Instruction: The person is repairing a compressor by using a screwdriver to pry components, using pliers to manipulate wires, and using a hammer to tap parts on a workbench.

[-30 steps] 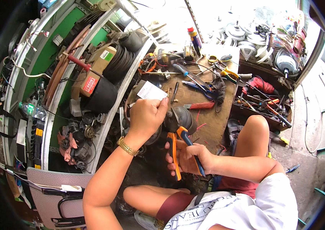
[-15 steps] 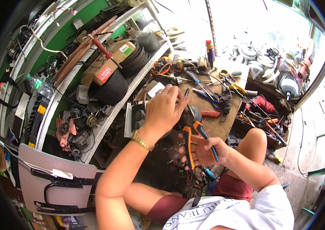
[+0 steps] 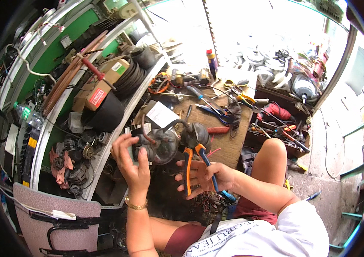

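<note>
In my right hand [image 3: 216, 176] lies a pair of pliers with orange and blue handles [image 3: 187, 171], the handles spread apart. The fingers stretch behind the handles and the thumb rests over one of them. The jaws are hard to make out against dark metal parts beyond. My left hand [image 3: 132, 160], with a gold watch on the wrist, is raised with curved fingers and thumb apart, nothing visibly held. Beside its fingertips is a dark, rounded metal unit [image 3: 163, 145] with a copper-coloured tube [image 3: 144, 128]. Close to its right stands a dark dome-shaped part [image 3: 200, 135].
A wooden board [image 3: 229, 147] carries blue-handled pliers [image 3: 214, 113], a red-handled tool [image 3: 218, 129] and a white paper [image 3: 162, 115]. A tool box [image 3: 300, 147] is at right. Cluttered shelves [image 3: 124, 118] and a chair back [image 3: 57, 216] flank the left.
My left hand has moved left and down from above the metal parts, uncovering the rounded unit. The right hand keeps the pliers. The whole view has shifted somewhat.
</note>
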`<state>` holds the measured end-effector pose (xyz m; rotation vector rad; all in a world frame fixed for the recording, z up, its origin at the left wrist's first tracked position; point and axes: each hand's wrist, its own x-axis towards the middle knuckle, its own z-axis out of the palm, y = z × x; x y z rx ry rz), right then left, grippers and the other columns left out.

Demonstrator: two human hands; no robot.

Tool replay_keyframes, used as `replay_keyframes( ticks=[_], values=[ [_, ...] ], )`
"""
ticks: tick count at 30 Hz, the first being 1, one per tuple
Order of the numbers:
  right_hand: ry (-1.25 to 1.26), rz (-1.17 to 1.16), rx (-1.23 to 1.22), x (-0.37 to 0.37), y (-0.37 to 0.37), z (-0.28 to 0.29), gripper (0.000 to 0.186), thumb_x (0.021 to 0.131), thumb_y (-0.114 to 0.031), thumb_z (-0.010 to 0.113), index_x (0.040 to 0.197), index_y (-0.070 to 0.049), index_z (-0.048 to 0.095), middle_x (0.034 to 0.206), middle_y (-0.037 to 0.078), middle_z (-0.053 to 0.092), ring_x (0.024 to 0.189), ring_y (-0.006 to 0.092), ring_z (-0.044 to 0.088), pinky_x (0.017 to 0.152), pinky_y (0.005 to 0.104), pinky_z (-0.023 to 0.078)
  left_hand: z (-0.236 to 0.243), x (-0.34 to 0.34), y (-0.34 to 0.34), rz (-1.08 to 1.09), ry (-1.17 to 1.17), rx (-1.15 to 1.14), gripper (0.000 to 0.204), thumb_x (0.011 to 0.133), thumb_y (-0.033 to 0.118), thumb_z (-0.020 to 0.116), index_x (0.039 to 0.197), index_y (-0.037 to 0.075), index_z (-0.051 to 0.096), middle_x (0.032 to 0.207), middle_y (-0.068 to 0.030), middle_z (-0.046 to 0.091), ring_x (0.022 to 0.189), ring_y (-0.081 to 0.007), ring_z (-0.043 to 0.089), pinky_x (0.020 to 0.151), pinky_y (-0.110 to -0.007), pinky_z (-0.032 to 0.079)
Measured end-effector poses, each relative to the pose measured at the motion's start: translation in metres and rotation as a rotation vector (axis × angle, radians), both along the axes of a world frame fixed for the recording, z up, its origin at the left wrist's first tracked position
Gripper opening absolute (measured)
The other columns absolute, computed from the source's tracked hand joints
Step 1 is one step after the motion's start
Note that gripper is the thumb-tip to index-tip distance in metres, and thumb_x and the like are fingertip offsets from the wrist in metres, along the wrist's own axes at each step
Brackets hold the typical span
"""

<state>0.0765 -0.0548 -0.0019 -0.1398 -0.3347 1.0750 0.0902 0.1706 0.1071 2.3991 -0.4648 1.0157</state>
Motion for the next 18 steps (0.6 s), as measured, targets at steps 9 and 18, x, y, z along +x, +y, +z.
replay_keyframes(
  ticks=[9, 18],
  values=[
    [-1.132, -0.514, -1.202, 0.008, -0.005, -0.029, 0.056, 0.078, -0.007, 0.058, 0.134, -0.007, 0.049, 0.122, 0.017, 0.060, 0.106, 0.0305, 0.061, 0.081, 0.0395, 0.051, 0.026, 0.061, -0.065, -0.201, 0.097, 0.636, 0.017, 0.092, 0.024, 0.058, 0.097, 0.009, 0.061, 0.097, -0.0051, 0.064, 0.100, -0.0248, 0.057, 0.095, -0.043, 0.034],
    [-1.191, -0.414, -1.289, 0.006, -0.080, -0.040, 0.022, 0.082, -0.003, 0.052, 0.102, -0.003, 0.062, 0.090, 0.013, 0.066, 0.083, 0.0269, 0.064, 0.076, 0.0359, 0.050, 0.023, 0.074, -0.065, -0.248, 0.289, 0.572, 0.027, 0.096, 0.028, 0.054, 0.080, 0.006, 0.056, 0.071, -0.0101, 0.059, 0.076, -0.0317, 0.057, 0.075, -0.042, 0.038]
  ],
)
